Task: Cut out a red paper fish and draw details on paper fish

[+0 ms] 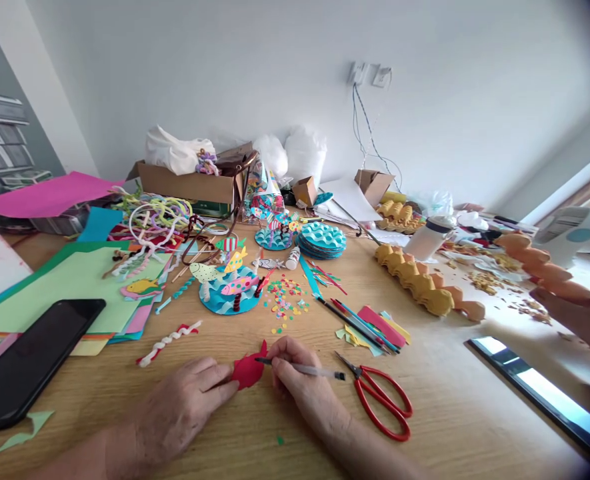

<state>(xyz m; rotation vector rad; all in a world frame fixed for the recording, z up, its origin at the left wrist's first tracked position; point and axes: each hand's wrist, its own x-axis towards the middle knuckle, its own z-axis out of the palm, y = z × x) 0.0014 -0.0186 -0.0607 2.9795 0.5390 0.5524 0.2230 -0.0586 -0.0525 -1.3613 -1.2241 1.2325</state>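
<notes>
A red paper fish cutout [247,371] lies low over the wooden table, its tail pointing up. At its left edge, the fingers of my left hand [187,403] pinch it. My right hand [305,387] is closed round a pen [307,369] with a clear barrel, whose dark tip touches or hovers just over the fish's right side; I cannot tell which. Red-handled scissors [382,397] rest with blades parted, right of my right hand. Beyond the fish, a blue wavy paper base [229,293] carries several colourful paper fish. A red-and-white twisted pipe cleaner [169,341] lies beyond my left hand.
Coloured paper sheets [65,280] and a black phone [35,360] lie at left. Pencils [357,327], paper scraps and confetti dots [285,297] spread across the middle. At right are egg-carton strips [415,280], another phone [539,393], and another person's hand [575,327] holding a carton strip.
</notes>
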